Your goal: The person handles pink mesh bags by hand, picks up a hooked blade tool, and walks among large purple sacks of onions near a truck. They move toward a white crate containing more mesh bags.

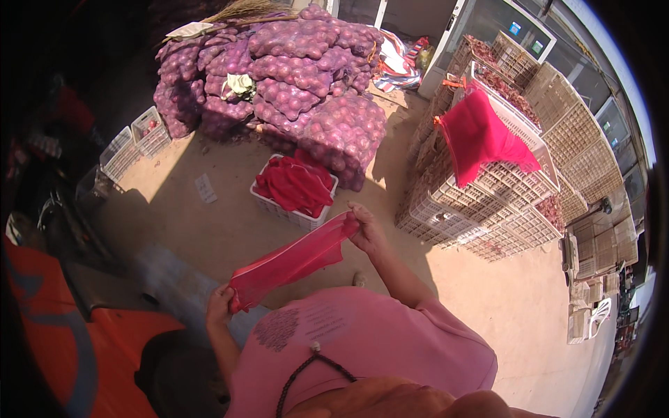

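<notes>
A red mesh bag (289, 265) is stretched out between my two hands in front of my chest, slanting up toward the right. My left hand (220, 304) grips its lower left end, fingers closed on the cloth. At the upper right end my right hand (366, 228) holds the other corner, also closed. Just beyond the bag stands a white plastic crate (296, 217) on the floor, heaped with crumpled red mesh bags (296, 182).
Mesh sacks of red onions (306, 90) are piled ahead. Stacked pale crates (453, 202) stand at right, draped with a red mesh bag (484, 136). Small crates (148, 132) sit at far left. An orange machine (118, 341) is close on my left. A broom (244, 10) lies atop the sacks.
</notes>
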### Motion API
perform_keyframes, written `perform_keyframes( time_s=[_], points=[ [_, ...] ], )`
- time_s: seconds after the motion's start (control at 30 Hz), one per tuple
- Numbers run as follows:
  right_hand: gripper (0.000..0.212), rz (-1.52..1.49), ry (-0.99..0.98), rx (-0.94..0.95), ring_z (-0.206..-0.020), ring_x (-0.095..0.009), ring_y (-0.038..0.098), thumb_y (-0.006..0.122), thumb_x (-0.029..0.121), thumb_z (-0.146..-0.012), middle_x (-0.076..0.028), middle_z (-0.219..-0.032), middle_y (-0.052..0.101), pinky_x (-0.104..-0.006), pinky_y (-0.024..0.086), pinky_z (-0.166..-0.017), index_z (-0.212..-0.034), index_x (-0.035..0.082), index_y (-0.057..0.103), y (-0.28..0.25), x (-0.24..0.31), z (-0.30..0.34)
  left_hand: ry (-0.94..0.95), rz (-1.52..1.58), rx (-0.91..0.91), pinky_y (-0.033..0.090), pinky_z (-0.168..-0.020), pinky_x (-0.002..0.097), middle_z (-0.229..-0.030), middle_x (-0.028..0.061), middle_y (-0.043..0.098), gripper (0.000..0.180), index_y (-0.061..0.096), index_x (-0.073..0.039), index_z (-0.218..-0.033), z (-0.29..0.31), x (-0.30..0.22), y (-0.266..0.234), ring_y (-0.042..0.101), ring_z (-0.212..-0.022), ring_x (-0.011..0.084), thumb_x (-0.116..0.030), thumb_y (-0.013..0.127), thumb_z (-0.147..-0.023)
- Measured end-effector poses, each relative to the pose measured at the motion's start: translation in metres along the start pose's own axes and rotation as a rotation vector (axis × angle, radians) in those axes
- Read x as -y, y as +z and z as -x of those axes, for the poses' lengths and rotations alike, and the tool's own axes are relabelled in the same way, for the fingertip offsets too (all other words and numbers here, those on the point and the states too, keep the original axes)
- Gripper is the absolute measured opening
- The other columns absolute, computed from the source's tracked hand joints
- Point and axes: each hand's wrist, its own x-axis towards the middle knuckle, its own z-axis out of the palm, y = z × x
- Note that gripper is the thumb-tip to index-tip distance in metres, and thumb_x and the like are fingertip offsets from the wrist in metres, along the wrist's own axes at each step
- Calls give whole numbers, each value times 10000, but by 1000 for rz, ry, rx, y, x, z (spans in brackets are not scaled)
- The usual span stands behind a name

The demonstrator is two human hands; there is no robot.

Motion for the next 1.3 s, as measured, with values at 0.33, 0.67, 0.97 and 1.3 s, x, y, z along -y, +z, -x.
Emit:
perform_keyframes(
  time_s=[0.33, 0.67, 0.97, 1.3],
  points=[
    [198, 1017, 585, 362, -651, -99, 537, 629, 128, -832, -10, -780, 569, -240, 461, -581, -982, 40, 535, 43, -31, 30, 463, 163, -333, 454, -761, 286, -912, 41, 546, 123, 539, -75, -968, 0, -35, 8, 545, -848, 144, -177, 547, -900],
    [95, 1754, -236, 310, -647, -134, 531, 605, 79, -821, -40, -792, 579, -268, 420, -559, -897, 23, 593, -6, -33, 24, 318, 346, -453, 510, -675, 288, -914, 73, 570, 112, 508, -54, -982, -31, 18, -10, 587, -811, 171, -21, 511, -875],
    [225, 199, -13, -129, -875, -277, 620, 525, 109, -878, -166, -972, 621, -384, 531, -788, -1064, -10, 566, -33, 24, 20, -237, 82, 198, 489, -721, 278, -879, 58, 620, 217, 586, -23, -968, -14, 0, 36, 589, -829, 143, -207, 611, -855],
    [245, 353, 141, 83, -806, -204, 612, 621, 137, -829, -107, -888, 613, -314, 516, -718, -1045, 36, 564, 24, 18, 49, 334, -374, -515, 485, -640, 254, -813, 5, 548, 92, 545, -34, -908, -38, -1, 45, 547, -727, 115, -53, 571, -822]
  ],
)
